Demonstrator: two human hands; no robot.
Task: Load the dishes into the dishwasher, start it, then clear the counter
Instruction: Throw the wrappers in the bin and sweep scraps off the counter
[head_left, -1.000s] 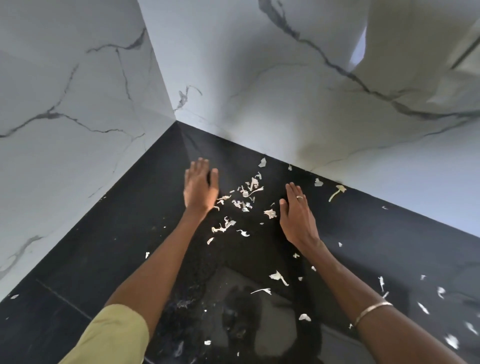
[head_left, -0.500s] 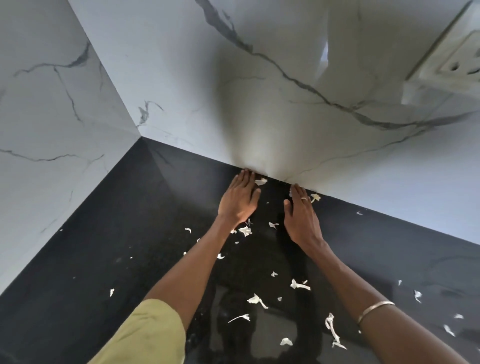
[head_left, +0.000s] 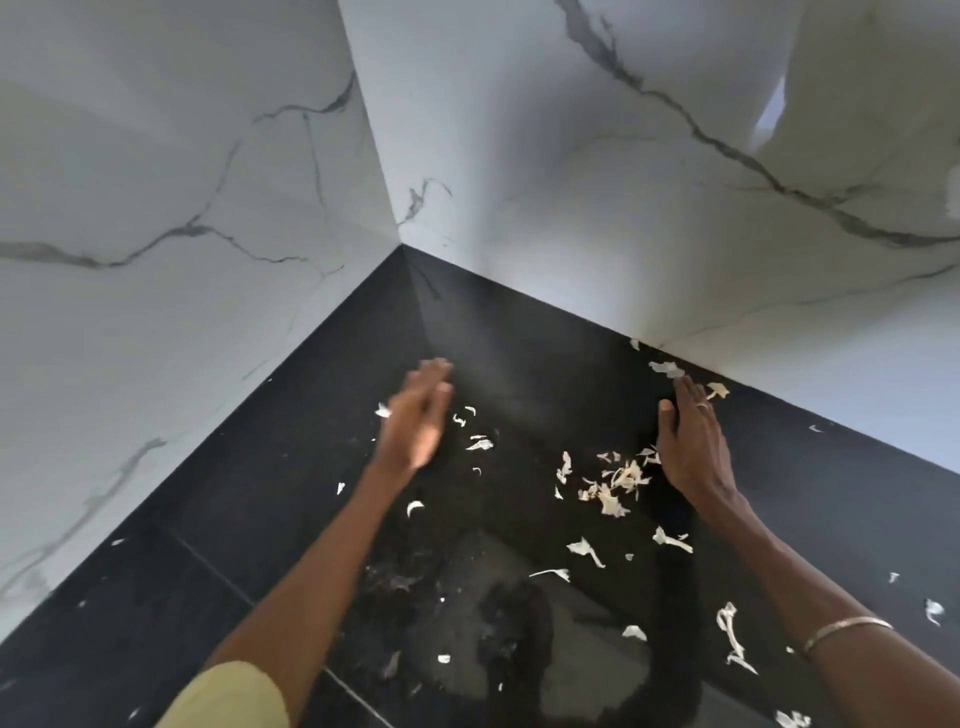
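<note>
Black counter (head_left: 291, 499), pale scraps (head_left: 615, 483) between flat left hand (head_left: 418, 418) (blurred) and right hand (head_left: 693, 447), fingers together.

The table (head_left: 291, 467) is glossy black, strewn with pale cream peel scraps (head_left: 615, 483). Behind the table, the walls (head_left: 571, 182) are white marble with grey veins. A gold bangle (head_left: 847, 631) circles one wrist.

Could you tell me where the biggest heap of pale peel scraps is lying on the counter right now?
In the head view, the heap of peel scraps lies on the black counter, right of centre, just beside the right hand.
</note>
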